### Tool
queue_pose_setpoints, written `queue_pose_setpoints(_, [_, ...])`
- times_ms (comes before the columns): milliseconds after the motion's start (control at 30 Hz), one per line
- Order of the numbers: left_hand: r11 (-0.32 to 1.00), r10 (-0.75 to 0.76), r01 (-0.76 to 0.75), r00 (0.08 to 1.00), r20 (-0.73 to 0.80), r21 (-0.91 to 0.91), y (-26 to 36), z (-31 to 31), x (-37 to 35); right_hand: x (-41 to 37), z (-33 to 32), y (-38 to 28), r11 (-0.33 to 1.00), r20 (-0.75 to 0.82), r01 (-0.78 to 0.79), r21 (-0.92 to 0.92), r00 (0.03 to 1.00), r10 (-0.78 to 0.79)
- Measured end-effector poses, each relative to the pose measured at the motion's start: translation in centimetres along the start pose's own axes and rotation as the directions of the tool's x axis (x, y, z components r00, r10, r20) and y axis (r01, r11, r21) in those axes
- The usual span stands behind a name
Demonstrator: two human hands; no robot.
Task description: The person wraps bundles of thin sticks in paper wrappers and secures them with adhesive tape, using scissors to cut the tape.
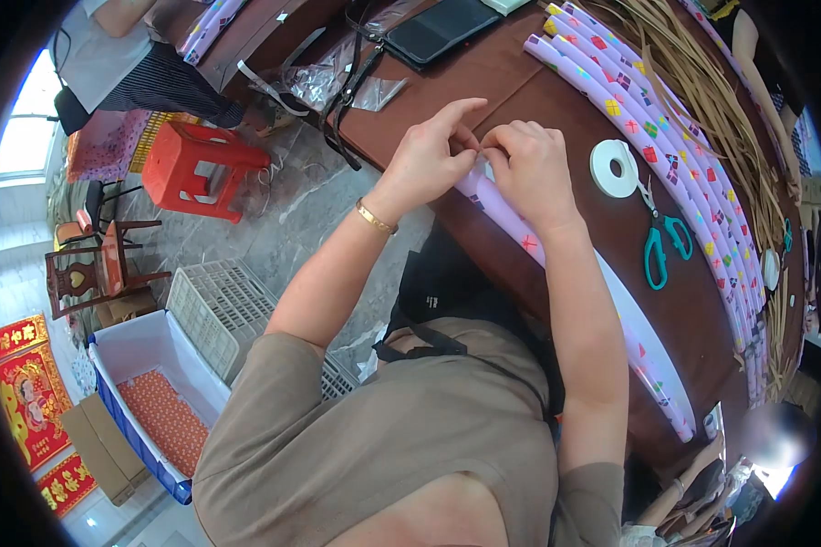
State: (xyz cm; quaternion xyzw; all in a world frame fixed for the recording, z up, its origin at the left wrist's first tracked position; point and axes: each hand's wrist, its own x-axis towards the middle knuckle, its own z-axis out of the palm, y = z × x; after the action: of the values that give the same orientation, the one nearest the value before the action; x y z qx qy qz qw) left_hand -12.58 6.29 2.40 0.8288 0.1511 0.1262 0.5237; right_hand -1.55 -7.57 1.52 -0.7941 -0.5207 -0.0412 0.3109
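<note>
"As you look rightward, what shows?"
"Left hand [426,157], then right hand [534,173], fingertips bunched close at the upper end of the patterned roll [640,342]; whether they pinch it, I can't tell."
"Beyond?"
"White tape [600,168] beside teal-handled scissors [660,222]."

Patterned roll [631,314] partly behind right forearm [582,301]

Passage lies between near roll [639,342] and obstructing scissors [656,217].
</note>
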Motion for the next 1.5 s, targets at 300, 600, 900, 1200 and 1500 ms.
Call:
queue_pose_setpoints(300, [0.999,0.008,-0.008,1.0,-0.007,0.048,0.0,-0.3,0.1,0.1,0.5,0.1,0.993,-0.062,-0.113,0.021,0.992,0.114])
queue_pose_setpoints(600, [0.986,-0.158,0.158,0.987,-0.009,0.05,0.8,-1.2,1.5,0.5,0.0,0.1,0.944,-0.212,-0.251,0.214,0.932,0.296])
queue_pose_setpoints(900, [0.976,-0.192,0.204,0.972,0.133,-0.082,0.4,-1.9,2.0,0.6,0.2,0.4,0.944,-0.211,-0.26,0.204,0.93,0.302])
queue_pose_setpoints(1200, [0.998,-0.039,0.035,0.997,0.07,0.056,0.7,-0.7,1.5,0.4,0.2,0.3,0.936,-0.198,-0.273,0.221,0.927,0.317])
queue_pose_setpoints(1500, [0.806,0.231,-0.19,0.973,-0.001,0.561,-0.6,1.7,2.5,0.4,0.2,0.5,0.931,-0.189,-0.297,0.213,0.922,0.337])
